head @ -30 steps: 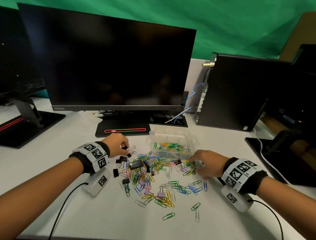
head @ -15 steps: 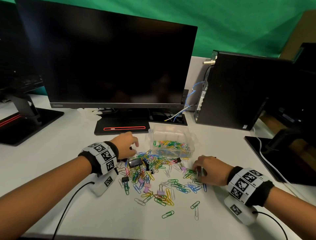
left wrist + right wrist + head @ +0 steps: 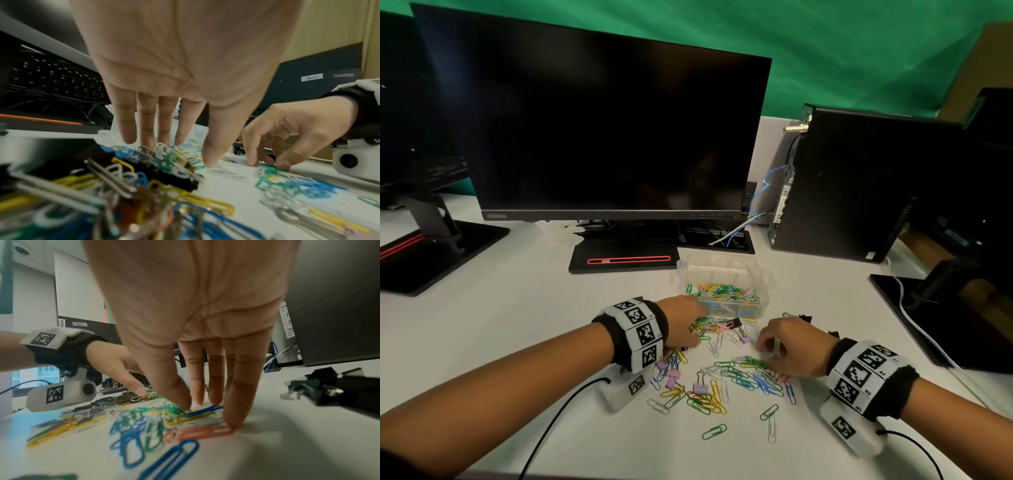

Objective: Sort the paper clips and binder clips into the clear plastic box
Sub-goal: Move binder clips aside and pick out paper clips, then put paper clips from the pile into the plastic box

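The clear plastic box (image 3: 763,277) stands behind the pile, with coloured paper clips (image 3: 722,291) in its near compartment. Loose paper clips (image 3: 753,375) and purple binder clips (image 3: 700,389) lie scattered on the white desk. My left hand (image 3: 690,329) hangs over the pile's left part; in the left wrist view its straight fingers (image 3: 164,129) touch a tangle of paper clips and black binder clips (image 3: 172,177). My right hand (image 3: 774,356) rests its fingertips on a green and blue bunch. In the right wrist view its little finger (image 3: 234,410) presses a pink paper clip (image 3: 199,433).
A black monitor (image 3: 599,137) and its base (image 3: 619,253) stand behind the box. A black computer case (image 3: 859,185) is at the back right. Black binder clips (image 3: 804,317) lie just right of my right hand. Wrist camera cables (image 3: 565,407) trail toward the desk's front edge.
My left hand has moved right and nearer, onto the pile in front of the box. My right hand has slid slightly toward me over the green and blue clips.
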`<action>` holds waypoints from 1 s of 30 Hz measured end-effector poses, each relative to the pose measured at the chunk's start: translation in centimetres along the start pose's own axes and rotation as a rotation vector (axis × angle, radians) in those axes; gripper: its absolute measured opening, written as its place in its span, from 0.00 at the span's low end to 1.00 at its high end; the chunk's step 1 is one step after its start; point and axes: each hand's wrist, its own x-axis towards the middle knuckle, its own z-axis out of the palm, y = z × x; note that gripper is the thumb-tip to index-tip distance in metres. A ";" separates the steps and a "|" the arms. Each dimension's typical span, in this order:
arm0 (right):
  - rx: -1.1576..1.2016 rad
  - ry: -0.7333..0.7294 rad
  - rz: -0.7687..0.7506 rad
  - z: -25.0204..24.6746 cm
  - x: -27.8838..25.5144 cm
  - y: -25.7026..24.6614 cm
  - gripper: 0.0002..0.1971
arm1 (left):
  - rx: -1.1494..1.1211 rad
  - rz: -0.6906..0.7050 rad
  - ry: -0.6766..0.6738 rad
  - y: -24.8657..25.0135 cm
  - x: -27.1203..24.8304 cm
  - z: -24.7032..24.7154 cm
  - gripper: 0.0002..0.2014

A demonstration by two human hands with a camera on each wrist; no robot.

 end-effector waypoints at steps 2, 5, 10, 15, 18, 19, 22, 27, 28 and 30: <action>0.020 -0.007 -0.019 0.2 -0.1 -0.2 0.13 | 0.010 0.013 -0.007 0.3 0.1 0.4 0.27; 0.058 0.002 -0.049 0.6 -0.3 -0.7 0.13 | -0.001 0.035 -0.016 0.9 -0.2 0.8 0.23; 0.149 -0.021 -0.098 0.8 -0.8 -0.9 0.13 | -0.036 0.148 -0.067 2.1 -1.5 0.9 0.23; 0.098 -0.083 -0.064 0.0 -1.6 -0.6 0.32 | -0.120 0.221 -0.114 2.0 -3.0 0.6 0.27; 0.095 -0.179 -0.031 0.1 -2.1 -0.7 0.49 | -0.131 0.202 -0.110 1.3 -3.6 0.7 0.34; 0.106 -0.189 -0.031 0.4 -2.1 -0.8 0.52 | -0.119 0.190 -0.119 1.1 -3.8 0.7 0.36; 0.140 -0.167 -0.041 1.3 -1.7 -1.5 0.54 | -0.032 0.160 -0.138 0.5 -4.1 1.1 0.39; 0.197 -0.098 -0.067 1.5 -0.1 -3.1 0.51 | 0.045 0.102 -0.121 0.2 -4.3 1.5 0.42; 0.195 -0.092 -0.072 1.5 0.3 -3.3 0.51 | 0.042 0.090 -0.116 0.0 -4.3 1.6 0.43; 0.172 -0.091 -0.074 1.6 1.0 -3.8 0.52 | 0.046 0.077 -0.102 -0.1 -4.3 1.8 0.45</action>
